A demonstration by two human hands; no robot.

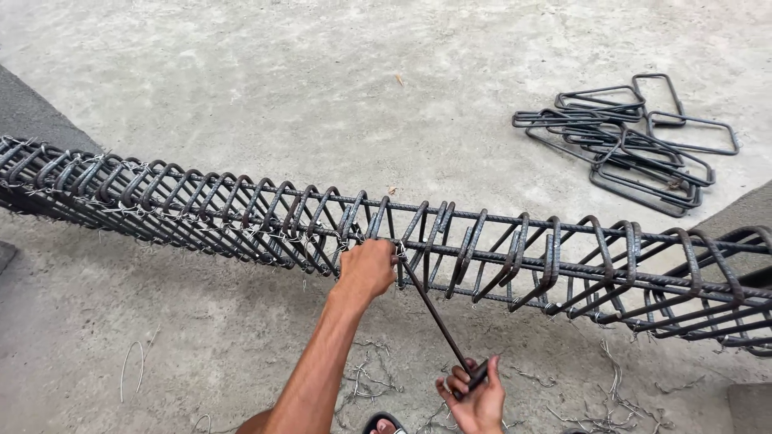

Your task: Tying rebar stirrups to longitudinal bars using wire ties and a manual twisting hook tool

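Note:
A long rebar cage (563, 265) of dark steel bars and rectangular stirrups stretches across the concrete floor from left to right. My left hand (367, 268) grips the near top bar of the cage at a stirrup, where thin tie wire (400, 251) shows. My right hand (474, 394) holds the handle of a thin metal tying hook (430, 305). The hook's tip reaches up to the wire just beside my left hand. Stirrups to the left are closely packed and wired; those to the right are wider apart.
A pile of loose rectangular stirrups (627, 141) lies on the floor at the back right. Scraps of tie wire (370, 378) litter the floor near my feet. A dark sandal (384, 422) shows at the bottom edge. Grey ramp-like slabs (32, 112) sit at the left and right.

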